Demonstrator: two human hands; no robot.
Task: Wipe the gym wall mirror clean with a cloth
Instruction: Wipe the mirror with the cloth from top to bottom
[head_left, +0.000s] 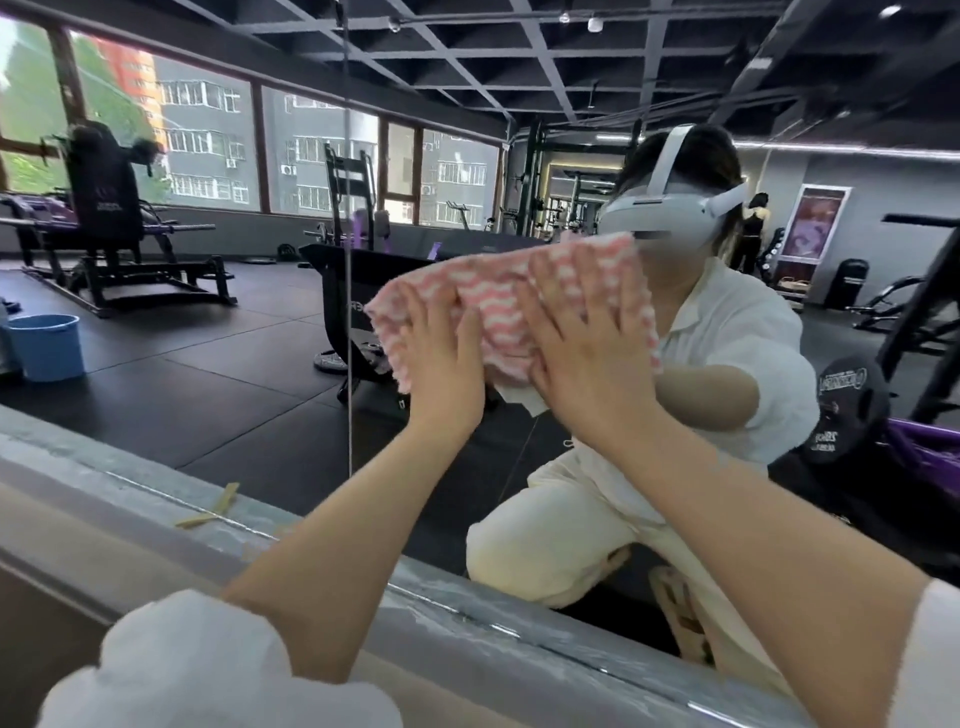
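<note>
The wall mirror (218, 374) fills most of the view and reflects the gym and a crouching person in white clothes. A pink and white striped cloth (498, 291) lies flat against the glass at head height. My left hand (441, 358) presses on the cloth's left part with straight, spread fingers. Beside it, my right hand (587, 343) presses the right part of the cloth, fingers also spread flat. Both forearms reach up from the lower edge of the view.
A grey ledge (156, 499) runs along the mirror's bottom edge, with a scrap of yellowish tape (213, 506) stuck on it. A vertical seam (347, 234) divides the mirror panels. Reflected: a blue bucket (47, 345), weight benches, machines, a weight plate (841, 410).
</note>
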